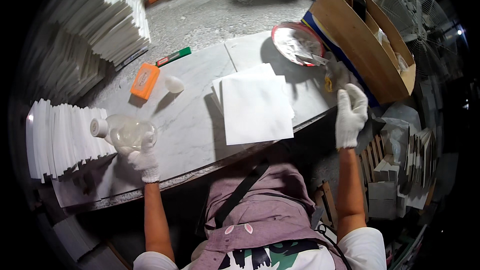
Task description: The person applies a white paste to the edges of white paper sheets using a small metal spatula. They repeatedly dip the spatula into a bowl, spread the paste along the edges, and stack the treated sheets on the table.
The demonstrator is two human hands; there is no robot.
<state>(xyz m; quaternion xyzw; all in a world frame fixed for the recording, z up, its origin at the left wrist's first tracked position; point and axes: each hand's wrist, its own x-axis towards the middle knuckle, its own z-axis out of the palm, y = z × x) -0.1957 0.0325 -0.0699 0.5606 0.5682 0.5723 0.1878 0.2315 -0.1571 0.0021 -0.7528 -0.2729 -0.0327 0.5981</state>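
Note:
My left hand (142, 157), in a white glove, grips a clear plastic bottle (125, 131) with a white cap, held on its side above the left part of the marble slab (190, 120). My right hand (350, 112), also gloved, hangs with fingers apart past the slab's right edge and holds nothing. Between the hands, a small stack of white square tiles (255, 107) lies flat on the slab. A round red-rimmed bowl (297, 42) with white paste and a scraper stands at the far right of the slab.
An orange block (145, 81), a small white oval object (174, 84) and a green marker (173, 56) lie on the slab's far left. White tiles stand on edge at left (60, 137); more are stacked behind (107, 15). A cardboard box (365, 40) and fan (420, 12) are at right.

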